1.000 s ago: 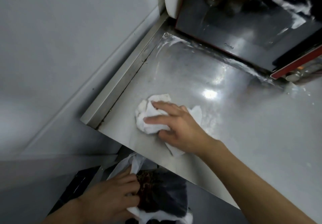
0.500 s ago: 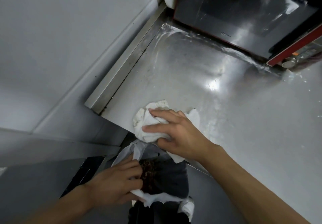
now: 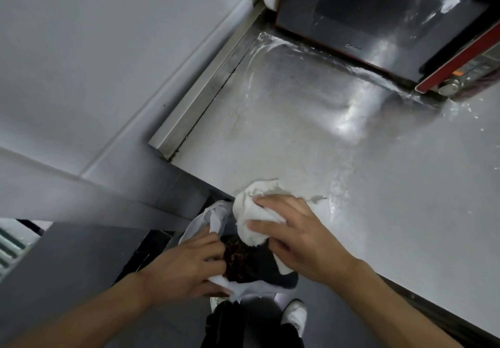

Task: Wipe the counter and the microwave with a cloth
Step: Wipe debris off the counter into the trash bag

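Head view: at the front edge of a steel surface [image 3: 378,185], a person's right hand [image 3: 300,242] closes its spread, bent fingers over a bunched white cloth [image 3: 254,212], pressing it to the rim, where part of the cloth hangs past the edge. Just below, the left hand [image 3: 186,269] pinches the rim of a thin white bag [image 3: 213,218], holding its mouth open under the cloth; dark debris [image 3: 238,255] lies inside. The sweep appears to be at its emptying stage, with crumbs being drawn off the edge into the bag. The stretch behind the cloth looks dull and largely cleared, but wet streaks and a whitish film run along the foot of the microwave [image 3: 378,15] and down the middle of the surface, and pale flecks dot the far right. The microwave's dark door carries smears and shows no sign of a finished wipe, so that half of the job seems to lie ahead, along with another pass over the surface.
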